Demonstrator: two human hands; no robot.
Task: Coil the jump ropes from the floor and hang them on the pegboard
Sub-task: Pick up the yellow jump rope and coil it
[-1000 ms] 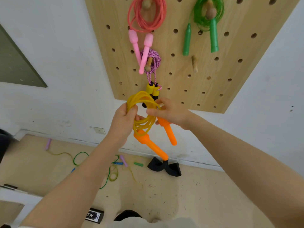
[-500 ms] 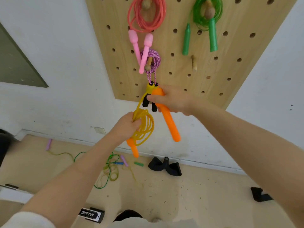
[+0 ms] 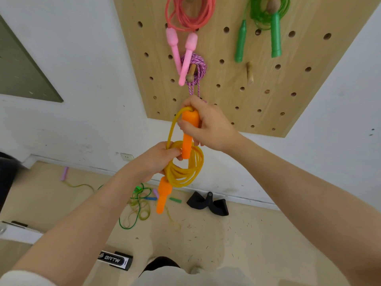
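While the right hand (image 3: 208,124) wraps its fingers round one orange handle (image 3: 188,133), held upright with its narrow end down, the left hand (image 3: 156,159) just at seven o'clock from it pinches the coiled yellow rope (image 3: 185,172) with thumb and curled fingers. A single strand loops up from the coil to the top of the gripped handle. The rope's second orange handle (image 3: 162,195) hangs free below the coil, at six o'clock from the left hand. Both hands are in the air in front of the wall, just under the lower edge of the pegboard (image 3: 257,83).

At twelve o'clock from the right hand, three ropes already hang on the board: a purple braided rope (image 3: 199,66) on a wooden peg, a pink rope (image 3: 189,15) above it with two pink handles dangling, and a green rope (image 3: 268,13) at one o'clock with two green handles. One bare wooden peg (image 3: 249,73) sticks out below the green one.

Down on the floor (image 3: 268,234), at six to seven o'clock from the hands, lies a tangle of thin green and yellowish ropes (image 3: 138,205); how many I cannot tell. A purple handle (image 3: 64,173) lies off at eight o'clock, and one black strap piece (image 3: 208,204) sits by the wall.
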